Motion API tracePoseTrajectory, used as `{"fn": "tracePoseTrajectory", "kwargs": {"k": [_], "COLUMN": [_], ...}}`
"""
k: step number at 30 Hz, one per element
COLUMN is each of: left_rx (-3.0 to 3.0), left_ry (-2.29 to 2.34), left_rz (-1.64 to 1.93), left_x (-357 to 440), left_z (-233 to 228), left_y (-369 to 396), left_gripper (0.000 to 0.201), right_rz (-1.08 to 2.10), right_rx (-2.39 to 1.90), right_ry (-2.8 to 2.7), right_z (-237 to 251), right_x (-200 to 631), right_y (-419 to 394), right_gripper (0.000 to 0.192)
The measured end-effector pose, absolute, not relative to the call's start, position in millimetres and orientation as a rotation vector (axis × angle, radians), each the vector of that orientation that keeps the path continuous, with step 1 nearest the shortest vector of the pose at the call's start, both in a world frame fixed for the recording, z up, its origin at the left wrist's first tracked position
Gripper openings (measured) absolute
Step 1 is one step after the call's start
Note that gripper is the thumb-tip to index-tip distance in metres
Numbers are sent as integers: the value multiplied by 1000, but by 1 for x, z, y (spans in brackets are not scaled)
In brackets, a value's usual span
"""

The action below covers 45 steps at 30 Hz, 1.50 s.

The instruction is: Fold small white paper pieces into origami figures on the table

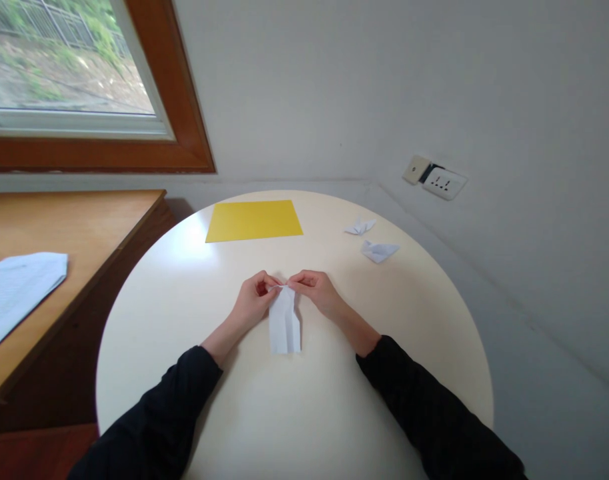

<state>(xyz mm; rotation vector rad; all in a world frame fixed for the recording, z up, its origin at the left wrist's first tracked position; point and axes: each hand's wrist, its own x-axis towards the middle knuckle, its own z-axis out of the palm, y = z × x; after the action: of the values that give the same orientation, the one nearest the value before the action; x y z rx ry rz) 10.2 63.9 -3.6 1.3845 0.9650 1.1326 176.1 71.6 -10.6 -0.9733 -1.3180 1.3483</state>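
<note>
A narrow strip of white paper (284, 323) with lengthwise creases hangs toward me over the round table. At its far end, my left hand (257, 293) pinches the left corner between thumb and fingers. My right hand (314, 288) pinches the same far edge on the right, its fingertips close to those of the left. The far edge looks folded or gathered between the fingers, though the fingertips partly hide it. Beyond my right hand lie two folded white paper shapes with pointed ends, a nearer one (379, 251) and a farther one (360, 227).
A yellow sheet (254, 221) lies flat near the far edge of the round white table (154, 320). To the left stands a wooden desk (84, 213) with white papers (22, 290) on it. A wall socket (444, 183) is at the right, a wood-framed window (184, 87) at the upper left.
</note>
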Motion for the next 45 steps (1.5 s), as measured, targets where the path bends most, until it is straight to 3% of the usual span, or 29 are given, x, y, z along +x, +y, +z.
{"fn": "tracePoseTrajectory", "kwargs": {"k": [8, 15, 33, 40, 45], "left_rx": [1411, 1498, 1600, 1375, 1220], "left_ry": [953, 1020, 1035, 955, 917], "left_rz": [1215, 1217, 1186, 1204, 1188], "left_x": [8, 7, 7, 8, 10], "left_z": [-7, -5, -3, 3, 6], "left_y": [67, 66, 64, 63, 61], "left_gripper": [11, 5, 18, 18, 25], "right_rz": [1444, 1430, 1499, 1648, 1623], "right_rx": [-922, -954, -945, -869, -895], "right_ry": [-1369, -1385, -1281, -1341, -1407], "right_z": [-17, -15, -12, -14, -15], "right_x": [174, 172, 176, 180, 179], "right_y": [73, 72, 72, 76, 75], "right_gripper": [31, 27, 22, 41, 42]}}
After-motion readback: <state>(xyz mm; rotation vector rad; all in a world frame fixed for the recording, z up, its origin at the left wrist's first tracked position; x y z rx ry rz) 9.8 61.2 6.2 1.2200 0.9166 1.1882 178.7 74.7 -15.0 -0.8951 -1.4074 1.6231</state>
